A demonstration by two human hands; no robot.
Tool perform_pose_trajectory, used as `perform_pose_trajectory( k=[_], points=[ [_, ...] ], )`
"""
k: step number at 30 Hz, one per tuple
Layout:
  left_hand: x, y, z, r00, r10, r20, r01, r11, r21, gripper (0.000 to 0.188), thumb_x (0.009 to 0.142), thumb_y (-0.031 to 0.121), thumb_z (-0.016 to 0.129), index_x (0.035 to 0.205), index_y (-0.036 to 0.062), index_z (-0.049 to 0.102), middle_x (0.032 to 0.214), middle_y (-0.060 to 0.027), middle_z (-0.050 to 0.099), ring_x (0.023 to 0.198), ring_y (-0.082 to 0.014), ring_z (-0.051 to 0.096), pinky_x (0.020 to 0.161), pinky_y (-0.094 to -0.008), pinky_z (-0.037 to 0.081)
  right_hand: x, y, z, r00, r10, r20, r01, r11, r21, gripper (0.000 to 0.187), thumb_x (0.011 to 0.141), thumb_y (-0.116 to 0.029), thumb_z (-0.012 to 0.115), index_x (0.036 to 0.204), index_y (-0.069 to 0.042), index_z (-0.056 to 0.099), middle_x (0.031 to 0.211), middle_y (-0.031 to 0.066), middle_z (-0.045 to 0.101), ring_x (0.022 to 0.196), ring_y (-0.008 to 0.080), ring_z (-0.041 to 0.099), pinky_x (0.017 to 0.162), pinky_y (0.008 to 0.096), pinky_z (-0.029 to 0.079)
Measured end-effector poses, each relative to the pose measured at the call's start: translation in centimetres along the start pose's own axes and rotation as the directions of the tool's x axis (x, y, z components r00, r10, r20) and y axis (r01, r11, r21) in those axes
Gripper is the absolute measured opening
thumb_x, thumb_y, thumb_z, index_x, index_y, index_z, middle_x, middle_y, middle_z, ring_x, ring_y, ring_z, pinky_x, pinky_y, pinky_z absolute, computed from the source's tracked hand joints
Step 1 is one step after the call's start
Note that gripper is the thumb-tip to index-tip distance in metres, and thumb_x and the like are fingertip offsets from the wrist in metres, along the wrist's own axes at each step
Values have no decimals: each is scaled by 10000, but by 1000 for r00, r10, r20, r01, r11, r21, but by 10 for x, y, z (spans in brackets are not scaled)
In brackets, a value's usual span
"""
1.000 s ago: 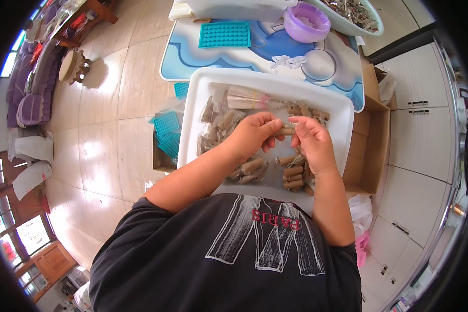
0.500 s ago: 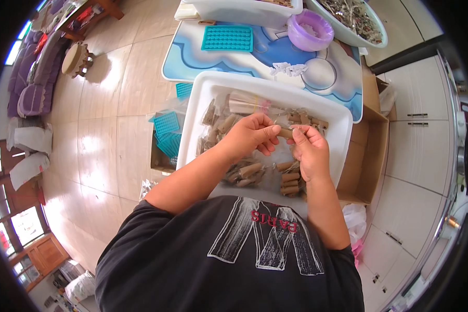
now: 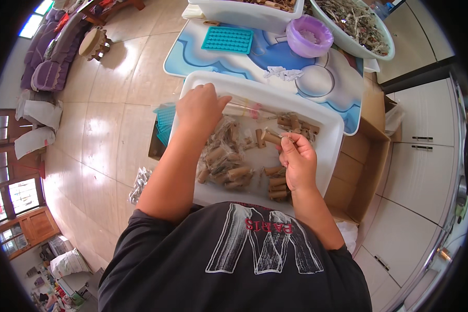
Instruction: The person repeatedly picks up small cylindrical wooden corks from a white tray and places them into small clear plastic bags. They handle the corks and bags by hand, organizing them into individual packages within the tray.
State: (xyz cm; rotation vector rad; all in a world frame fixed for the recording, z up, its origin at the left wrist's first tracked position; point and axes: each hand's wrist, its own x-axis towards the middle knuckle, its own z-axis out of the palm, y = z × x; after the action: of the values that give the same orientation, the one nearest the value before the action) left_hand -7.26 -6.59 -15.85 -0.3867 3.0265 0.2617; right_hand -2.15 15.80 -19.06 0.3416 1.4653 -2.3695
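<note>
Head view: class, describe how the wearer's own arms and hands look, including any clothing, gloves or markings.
The left hand and right hand are bare, with no glove, watch or bracelet showing. Both forearms are uncovered. The short black sleeves belong to a black T-shirt printed with white sketch-like shapes and red lettering.

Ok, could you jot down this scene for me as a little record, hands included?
Left hand: over the white tub's far-left corner; grip unclear
Right hand: pinching a brown tube
White tub: holds wrapped brown pieces
Patterned table: beyond the tub; bears a teal tray and purple bowl
Right side: open cardboard box
</note>
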Motion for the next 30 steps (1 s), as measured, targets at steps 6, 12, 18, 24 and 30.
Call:
perform_pose_trajectory(
  k=[6,12,18,24,30],
  points=[
    [9,13,23,999,18,35,-19,999,36,280,796,340,587,830,63,609,845,-118,637,826,-309,594,700,-421,451,-4,-7,-7,1000,25,17,-26,997,73,191,842,-167,636,962,-27,584,771,64,584,522,29,378,472,170,302],
    [1,9,1,981,180,76,-189,973,136,164,816,212,549,886,84,625,823,-128,638,789,-314,602,678,-410,452,-7,-5,-14,998,-35,-43,36,999,29,185,847,-172,630,960,-31,593,745,34,579,548,30,406,482,173,310],
    [-12,9,-15,947,220,-232,-308,823,-478,157,766,108,637,887,9,622,735,-110,632,665,-234,613,602,-339,477,-10,-11,-11,966,-231,-119,205,959,-196,172,855,-165,622,953,-26,594,742,-27,561,634,17,441,549,153,343],
    [-26,23,10,828,296,477,385,320,-866,146,821,105,638,853,-36,623,690,-61,626,573,-104,583,528,-222,475,-15,-12,-8,882,-431,-191,377,888,-265,144,855,-123,620,950,-19,594,756,-38,551,638,15,435,570,149,355],
    [-31,14,16,796,406,448,325,336,-884,133,814,95,645,844,-33,622,695,-56,622,575,-101,572,545,-224,489,-13,-6,2,800,-583,-142,473,759,-448,133,851,-101,621,932,2,595,734,-49,539,616,9,409,541,152,343]
  ],
)
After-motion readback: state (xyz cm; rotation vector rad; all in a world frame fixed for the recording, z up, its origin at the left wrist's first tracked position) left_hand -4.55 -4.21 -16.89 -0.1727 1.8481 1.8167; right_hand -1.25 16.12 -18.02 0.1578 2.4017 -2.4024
